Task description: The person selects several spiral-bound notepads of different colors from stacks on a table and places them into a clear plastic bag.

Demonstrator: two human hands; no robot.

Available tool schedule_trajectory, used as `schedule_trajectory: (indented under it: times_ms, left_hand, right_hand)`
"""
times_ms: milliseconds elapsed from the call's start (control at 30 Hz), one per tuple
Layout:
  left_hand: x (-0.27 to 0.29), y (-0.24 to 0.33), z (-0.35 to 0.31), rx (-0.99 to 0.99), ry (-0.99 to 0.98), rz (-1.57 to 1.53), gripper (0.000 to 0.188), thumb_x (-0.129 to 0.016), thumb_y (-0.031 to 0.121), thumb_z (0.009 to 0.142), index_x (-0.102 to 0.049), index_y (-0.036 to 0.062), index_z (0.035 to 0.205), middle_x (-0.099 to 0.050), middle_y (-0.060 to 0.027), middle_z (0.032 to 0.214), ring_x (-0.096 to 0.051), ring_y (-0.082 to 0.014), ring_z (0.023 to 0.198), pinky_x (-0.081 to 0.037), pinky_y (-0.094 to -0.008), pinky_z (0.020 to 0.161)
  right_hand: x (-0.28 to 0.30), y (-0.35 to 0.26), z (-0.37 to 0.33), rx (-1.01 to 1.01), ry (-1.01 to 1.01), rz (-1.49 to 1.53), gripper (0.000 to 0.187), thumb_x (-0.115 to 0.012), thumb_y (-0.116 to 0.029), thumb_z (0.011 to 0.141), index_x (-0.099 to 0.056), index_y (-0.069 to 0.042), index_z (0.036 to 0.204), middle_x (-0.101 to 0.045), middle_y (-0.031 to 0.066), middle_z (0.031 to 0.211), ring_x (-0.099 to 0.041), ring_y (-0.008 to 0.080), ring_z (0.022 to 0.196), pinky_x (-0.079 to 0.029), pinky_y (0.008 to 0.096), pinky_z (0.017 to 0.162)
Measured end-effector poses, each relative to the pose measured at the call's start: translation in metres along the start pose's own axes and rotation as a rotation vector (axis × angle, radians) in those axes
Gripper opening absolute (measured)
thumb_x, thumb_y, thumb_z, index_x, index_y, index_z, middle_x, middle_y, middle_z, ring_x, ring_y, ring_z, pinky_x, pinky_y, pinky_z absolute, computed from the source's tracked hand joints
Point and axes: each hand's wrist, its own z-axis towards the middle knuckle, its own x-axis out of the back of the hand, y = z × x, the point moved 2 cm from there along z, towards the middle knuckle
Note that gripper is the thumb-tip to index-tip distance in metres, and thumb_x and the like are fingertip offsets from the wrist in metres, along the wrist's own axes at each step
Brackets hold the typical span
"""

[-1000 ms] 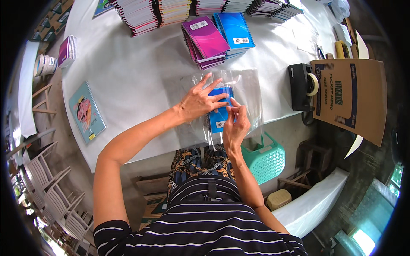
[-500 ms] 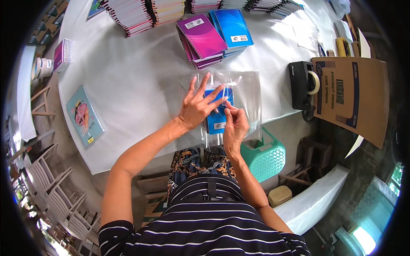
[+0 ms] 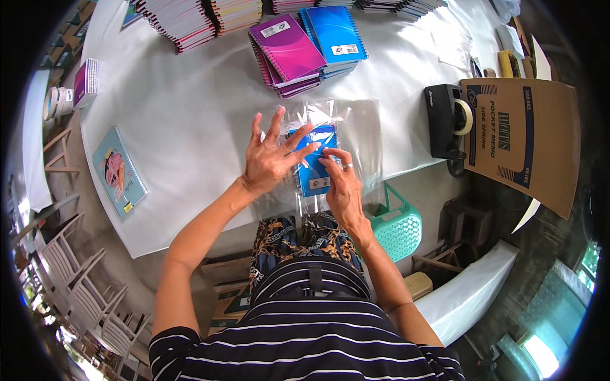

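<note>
A small blue spiral notebook [image 3: 312,173] lies under clear plastic wrap [image 3: 361,127] at the table's near edge. My left hand [image 3: 270,162] rests over its upper left side with fingers spread, the fingertips touching the wrap. On the notebook's right side, my right hand [image 3: 345,190] has its thumb and index finger bent together at the film. A ring shows on one of its fingers. The wrap is wrinkled and shiny above the notebook, and its loose sheet spreads out to both sides.
Purple notebooks [image 3: 289,47] and blue notebooks [image 3: 333,38] are stacked ahead. Taller notebook stacks [image 3: 184,25] line the far edge. A black tape dispenser [image 3: 443,120] and a cardboard box [image 3: 521,140] are at right. A teal notebook [image 3: 121,171] lies left; a green plastic stool [image 3: 397,232] stands below.
The right hand's fingers have shifted from the wrap's middle to the notebook's right side, and its hand has turned so the ring shows. The left hand stays spread. The whole view has shifted slightly.
</note>
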Motion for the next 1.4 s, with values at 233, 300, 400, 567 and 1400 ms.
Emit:
schedule_trajectory:
  times_ms: [233, 300, 400, 567, 1400]
  left_hand:
    - [0.004, -0.004, 0.011, -0.084, -0.073, -0.021, 0.045, -0.071, 0.025, 0.073, -0.068, 0.0371, 0.117, -0.049, 0.009, 0.144, -0.029, -0.0361, 0.142, -0.013, -0.06, 0.116]
    - [0.005, -0.002, 0.017, -0.09, -0.105, -0.044, 0.042, -0.07, 0.025, 0.074, -0.069, 0.0362, 0.114, -0.051, 0.0103, 0.142, -0.029, -0.0345, 0.143, -0.014, -0.0606, 0.115]
    - [0.001, 0.001, 0.031, -0.161, -0.149, -0.009, 0.039, -0.069, 0.024, 0.073, -0.07, 0.0347, 0.111, -0.053, 0.0123, 0.14, -0.029, -0.0315, 0.144, -0.016, -0.0612, 0.115]
    - [-0.01, 0.002, 0.04, -0.101, -0.303, -0.031, 0.043, -0.072, 0.027, 0.069, -0.07, 0.0353, 0.111, -0.052, 0.0122, 0.141, -0.026, -0.0308, 0.144, -0.016, -0.0618, 0.115]
    - [-0.045, 0.028, 0.1, 0.429, -0.738, 0.017, 0.126, -0.077, -0.007, 0.041, -0.03, 0.0358, 0.15, -0.02, -0.0015, 0.16, -0.011, -0.0335, 0.148, -0.017, -0.0627, 0.114]
  right_hand:
    - [0.019, 0.008, 0.004, 0.269, -0.179, -0.375, 0.054, -0.056, 0.01, 0.067, -0.065, -0.014, 0.115, -0.054, 0.0013, 0.128, -0.049, 0.0216, 0.125, -0.02, 0.0541, 0.112]
    - [0.025, 0.015, 0.006, 0.304, -0.243, -0.389, 0.06, -0.056, 0.01, 0.066, -0.065, -0.017, 0.119, -0.056, -0.0023, 0.128, -0.046, 0.0197, 0.127, -0.013, 0.055, 0.116]
    - [0.03, 0.021, 0.008, 0.37, -0.302, -0.422, 0.068, -0.055, 0.011, 0.065, -0.063, -0.019, 0.125, -0.056, -0.0058, 0.13, -0.047, 0.0195, 0.127, -0.012, 0.0559, 0.116]
    - [0.032, 0.025, 0.011, 0.403, -0.351, -0.385, 0.068, -0.055, 0.01, 0.065, -0.064, -0.019, 0.126, -0.057, -0.0064, 0.132, -0.047, 0.0191, 0.127, -0.012, 0.0572, 0.117]
    - [0.302, 0.251, 0.028, -0.714, 0.048, 0.413, 0.033, -0.072, -0.028, 0.085, -0.069, -0.002, 0.106, -0.066, 0.0079, 0.111, -0.057, 0.0215, 0.109, -0.046, 0.0429, 0.094]
